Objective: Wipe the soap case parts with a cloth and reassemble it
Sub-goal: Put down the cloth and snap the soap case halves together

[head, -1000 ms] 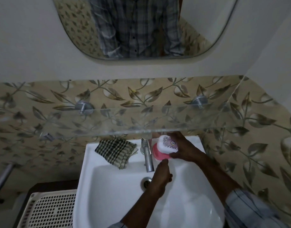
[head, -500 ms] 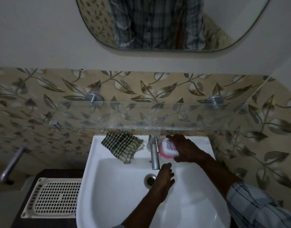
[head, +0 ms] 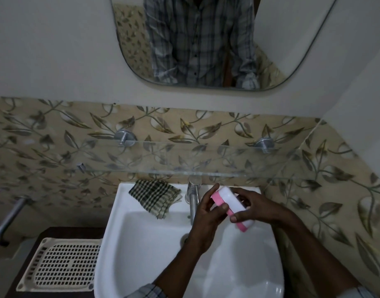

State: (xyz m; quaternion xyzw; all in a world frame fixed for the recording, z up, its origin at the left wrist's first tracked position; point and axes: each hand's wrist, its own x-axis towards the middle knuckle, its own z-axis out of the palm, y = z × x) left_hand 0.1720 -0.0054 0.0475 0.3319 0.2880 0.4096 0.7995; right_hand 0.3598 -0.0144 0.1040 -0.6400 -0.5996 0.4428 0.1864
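Observation:
I hold a soap case (head: 231,202), white on top with a pink base, above the white sink (head: 128,211). The case is tilted, its long side running from upper left to lower right. My left hand (head: 208,214) grips its left end with thumb and fingers. My right hand (head: 252,206) clasps its right side and far edge. A green and cream checked cloth (head: 155,196) lies folded on the sink's back rim, left of the tap, untouched.
A steel tap (head: 193,198) stands at the sink's back centre, just left of my hands. A glass shelf (head: 163,160) juts out overhead. A cream perforated tray (head: 62,263) lies on a dark stand at lower left. A metal bar (head: 8,218) sticks out of the left wall.
The soap case was lifted off the sink's back rim by my right hand and brought forward. My left hand rose from over the drain and took hold of its left end.

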